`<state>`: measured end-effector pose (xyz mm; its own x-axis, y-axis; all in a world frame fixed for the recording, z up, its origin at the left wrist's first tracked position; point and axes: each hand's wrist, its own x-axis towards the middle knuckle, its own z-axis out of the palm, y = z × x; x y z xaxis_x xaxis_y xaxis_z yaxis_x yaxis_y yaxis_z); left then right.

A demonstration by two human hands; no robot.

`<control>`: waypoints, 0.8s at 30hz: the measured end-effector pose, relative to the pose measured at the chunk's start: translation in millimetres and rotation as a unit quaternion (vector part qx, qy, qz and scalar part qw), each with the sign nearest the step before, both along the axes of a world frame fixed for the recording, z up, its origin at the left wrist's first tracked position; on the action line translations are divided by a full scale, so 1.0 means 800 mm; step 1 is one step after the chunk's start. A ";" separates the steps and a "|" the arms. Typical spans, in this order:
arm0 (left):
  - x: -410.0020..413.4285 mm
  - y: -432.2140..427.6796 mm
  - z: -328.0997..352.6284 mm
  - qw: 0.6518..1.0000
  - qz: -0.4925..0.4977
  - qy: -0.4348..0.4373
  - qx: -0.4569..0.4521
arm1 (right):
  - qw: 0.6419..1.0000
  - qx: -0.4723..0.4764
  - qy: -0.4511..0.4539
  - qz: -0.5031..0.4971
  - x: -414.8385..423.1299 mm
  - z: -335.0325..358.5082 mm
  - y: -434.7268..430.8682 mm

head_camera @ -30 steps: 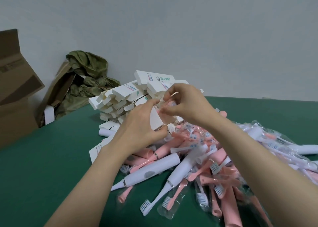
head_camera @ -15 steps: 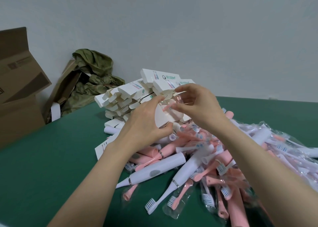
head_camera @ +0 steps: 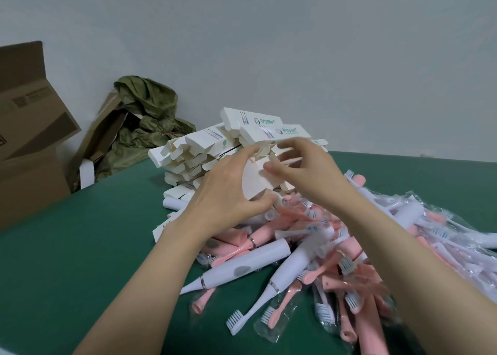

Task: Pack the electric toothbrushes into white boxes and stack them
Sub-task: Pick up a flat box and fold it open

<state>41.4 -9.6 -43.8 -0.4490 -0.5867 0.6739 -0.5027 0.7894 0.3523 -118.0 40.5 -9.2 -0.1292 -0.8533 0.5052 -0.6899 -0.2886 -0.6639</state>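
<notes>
Right grip (head_camera: pixel 304 171) shifted onto the flaps at the far top end, pinching or just touching unclear; left grip (head_camera: pixel 226 193) clasps box (head_camera: pixel 255 185), long axis tilted up-far, above toothbrushes (head_camera: pixel 309 247) on desk (head_camera: pixel 80 260).

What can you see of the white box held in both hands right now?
The white box is a plain slim carton, cardboard by the look, its near face blank. It is held tilted above the toothbrush pile, in front of the stacked boxes. The left hand grips its left side, thumb underneath. The right hand pinches its upper end, thumb on the near face; blur hides the flaps there. Its contents cannot be seen.
</notes>
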 end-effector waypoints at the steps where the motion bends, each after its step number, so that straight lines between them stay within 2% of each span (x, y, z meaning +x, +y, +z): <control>1: 0.001 0.001 0.001 1.000 -0.014 -0.010 0.008 | 0.998 0.041 -0.039 0.016 -0.001 -0.001 -0.001; 4: 0.001 0.005 0.004 0.998 -0.035 -0.041 0.036 | 0.986 0.078 -0.143 0.040 0.001 -0.002 -0.002; 9: -0.010 0.010 0.001 0.996 0.011 0.084 0.021 | 0.960 0.075 -0.258 0.082 0.009 0.000 0.000; 13: -0.014 0.018 0.000 0.991 0.025 0.126 -0.020 | 0.955 0.037 -0.283 0.083 0.032 -0.002 0.002; 16: -0.017 0.018 0.003 0.985 0.045 0.165 -0.026 | 0.964 0.003 -0.252 0.079 0.046 -0.006 0.006; 19: -0.017 0.012 0.003 0.990 0.021 0.139 0.016 | 0.975 -0.005 -0.218 0.043 0.046 -0.012 0.006; 21: -0.010 0.005 0.003 0.996 0.004 0.079 0.039 | 0.969 -0.001 -0.246 0.028 0.041 -0.016 0.004; 24: 0.003 -0.002 0.004 0.998 0.048 -0.011 0.026 | 0.961 0.000 -0.276 0.006 0.034 -0.023 -0.002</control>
